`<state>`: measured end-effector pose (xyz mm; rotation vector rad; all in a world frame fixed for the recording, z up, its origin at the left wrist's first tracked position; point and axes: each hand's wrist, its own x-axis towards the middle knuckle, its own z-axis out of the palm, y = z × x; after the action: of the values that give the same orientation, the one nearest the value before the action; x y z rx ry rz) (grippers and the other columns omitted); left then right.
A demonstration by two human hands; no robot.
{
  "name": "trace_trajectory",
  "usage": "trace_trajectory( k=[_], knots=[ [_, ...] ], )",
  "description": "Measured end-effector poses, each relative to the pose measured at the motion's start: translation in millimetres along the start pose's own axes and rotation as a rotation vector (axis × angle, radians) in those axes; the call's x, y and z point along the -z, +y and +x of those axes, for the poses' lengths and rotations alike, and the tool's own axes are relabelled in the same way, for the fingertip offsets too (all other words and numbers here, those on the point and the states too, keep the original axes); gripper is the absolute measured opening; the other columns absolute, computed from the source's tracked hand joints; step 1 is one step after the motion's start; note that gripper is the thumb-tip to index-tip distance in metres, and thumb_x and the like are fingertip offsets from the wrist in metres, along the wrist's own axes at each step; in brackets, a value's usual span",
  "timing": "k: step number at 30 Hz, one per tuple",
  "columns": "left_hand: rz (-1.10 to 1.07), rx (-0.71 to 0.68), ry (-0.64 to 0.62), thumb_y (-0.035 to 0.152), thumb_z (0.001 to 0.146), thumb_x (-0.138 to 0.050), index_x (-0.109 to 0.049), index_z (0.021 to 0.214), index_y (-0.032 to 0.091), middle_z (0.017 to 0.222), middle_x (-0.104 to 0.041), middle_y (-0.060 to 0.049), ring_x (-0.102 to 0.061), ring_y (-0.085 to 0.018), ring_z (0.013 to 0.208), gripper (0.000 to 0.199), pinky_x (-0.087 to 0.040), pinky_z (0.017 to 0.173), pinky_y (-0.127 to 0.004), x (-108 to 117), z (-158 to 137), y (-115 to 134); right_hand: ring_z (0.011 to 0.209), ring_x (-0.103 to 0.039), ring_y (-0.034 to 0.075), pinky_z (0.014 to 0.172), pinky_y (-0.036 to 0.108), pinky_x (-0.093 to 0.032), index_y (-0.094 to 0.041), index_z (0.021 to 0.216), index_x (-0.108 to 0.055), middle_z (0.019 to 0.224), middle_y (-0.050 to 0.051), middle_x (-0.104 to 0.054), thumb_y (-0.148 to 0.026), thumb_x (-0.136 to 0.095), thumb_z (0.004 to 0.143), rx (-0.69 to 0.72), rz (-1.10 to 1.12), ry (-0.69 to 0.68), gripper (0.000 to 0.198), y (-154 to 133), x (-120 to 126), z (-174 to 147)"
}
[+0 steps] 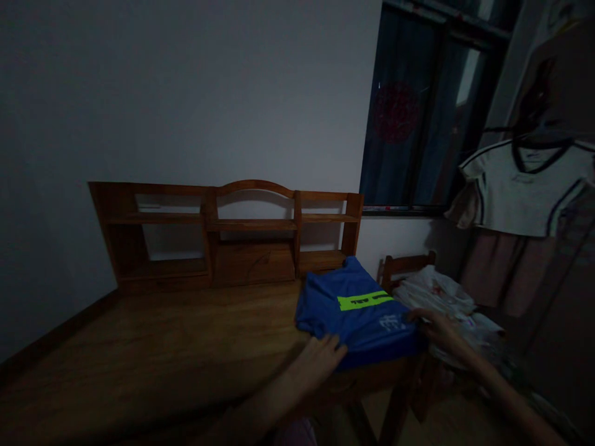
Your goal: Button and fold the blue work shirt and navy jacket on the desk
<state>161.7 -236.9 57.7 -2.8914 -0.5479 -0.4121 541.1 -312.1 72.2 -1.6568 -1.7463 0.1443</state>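
Note:
A blue T-shirt (332,303) with a bright yellow-green stripe and white lettering lies spread over the right end of the wooden desk (195,347). Its near edge droops a little past the desk's front. My left hand (324,354) is at the shirt's near left edge, fingers curled onto the cloth. At the right side of the shirt, my right hand (431,326) has its fingers closed on the edge of the fabric. The cloth partly hides the fingertips of both hands.
A low wooden shelf unit (253,225) stands along the back of the desk against the wall. Right of the desk, a wooden chair (409,263) bears white plastic bags (434,288). A white T-shirt (518,192) hangs at the right, near a dark window (418,118). The room is dim.

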Motion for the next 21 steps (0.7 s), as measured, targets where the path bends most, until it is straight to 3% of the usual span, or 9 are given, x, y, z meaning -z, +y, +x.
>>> trace_trajectory(
  k=[2,4,8,12,15,18,21],
  knots=[
    [0.063,-0.039,-0.012,0.016,0.086,-0.043,-0.052,0.107,0.021,0.102,-0.058,-0.008,-0.056,-0.023,0.095,0.023,-0.047,0.07,-0.034,-21.1,-8.2,16.4,0.093,-0.062,0.027,0.084,0.042,-0.048,-0.022,0.091,-0.066,0.101,0.007,-0.066,-0.023,-0.042,0.072,-0.044,-0.006,0.018,0.031,15.0,-18.0,-23.3],
    [0.116,-0.046,0.017,0.017,0.087,-0.044,-0.051,0.105,0.018,0.098,-0.058,-0.007,-0.055,-0.022,0.092,0.019,-0.046,0.073,-0.035,-26.8,-11.5,21.6,0.099,-0.06,0.027,0.088,0.041,-0.047,-0.022,0.095,-0.065,0.107,0.006,-0.065,-0.025,-0.04,0.073,-0.037,-0.012,0.059,0.034,18.3,-25.4,-36.3],
    [0.118,-0.059,0.05,0.016,0.087,-0.046,-0.05,0.105,0.018,0.097,-0.057,-0.005,-0.054,-0.021,0.091,0.019,-0.045,0.073,-0.033,-20.1,-19.4,14.6,0.105,-0.058,0.026,0.092,0.04,-0.045,-0.023,0.096,-0.065,0.111,0.006,-0.063,-0.027,-0.041,0.073,0.002,-0.047,0.081,0.034,9.9,-25.6,-44.0],
    [-0.024,-0.007,0.106,0.034,0.089,-0.043,-0.054,0.092,0.021,0.092,-0.059,-0.003,-0.053,-0.022,0.094,0.017,-0.044,0.079,-0.036,-7.9,-21.1,10.3,0.096,-0.061,0.028,0.087,0.042,-0.048,-0.024,0.091,-0.069,0.101,0.006,-0.067,-0.037,-0.045,0.075,-0.088,-0.2,0.045,0.032,-5.4,-20.7,-39.4],
    [-0.108,0.102,0.238,0.038,0.092,-0.034,-0.058,0.088,0.02,0.089,-0.06,-0.005,-0.053,-0.021,0.094,0.03,-0.041,0.088,-0.038,11.7,5.3,5.5,0.095,-0.062,0.027,0.088,0.04,-0.047,-0.023,0.097,-0.068,0.101,0.006,-0.067,-0.043,-0.042,0.081,-0.106,-0.34,0.124,0.037,-32.4,-18.1,-15.9],
    [-0.138,0.155,0.372,0.035,0.093,-0.03,-0.058,0.108,0.02,0.108,-0.059,-0.008,-0.049,-0.02,0.108,0.035,-0.034,0.1,-0.04,24.9,49.0,-11.1,0.113,-0.052,0.023,0.1,0.037,-0.038,-0.021,0.12,-0.056,0.121,0.007,-0.058,-0.042,-0.037,0.087,0.012,-0.414,0.242,0.044,-62.9,-29.3,23.4],
    [-0.114,0.214,0.383,0.043,0.092,-0.031,-0.051,0.124,0.022,0.134,-0.047,-0.008,-0.032,-0.024,0.13,0.043,-0.017,0.11,-0.048,5.3,78.7,-39.3,0.129,-0.035,0.026,0.106,0.042,-0.028,-0.022,0.134,-0.043,0.139,0.007,-0.041,-0.045,-0.035,0.089,0.005,-0.55,0.289,0.051,-69.1,-60.6,53.8]
  ],
)
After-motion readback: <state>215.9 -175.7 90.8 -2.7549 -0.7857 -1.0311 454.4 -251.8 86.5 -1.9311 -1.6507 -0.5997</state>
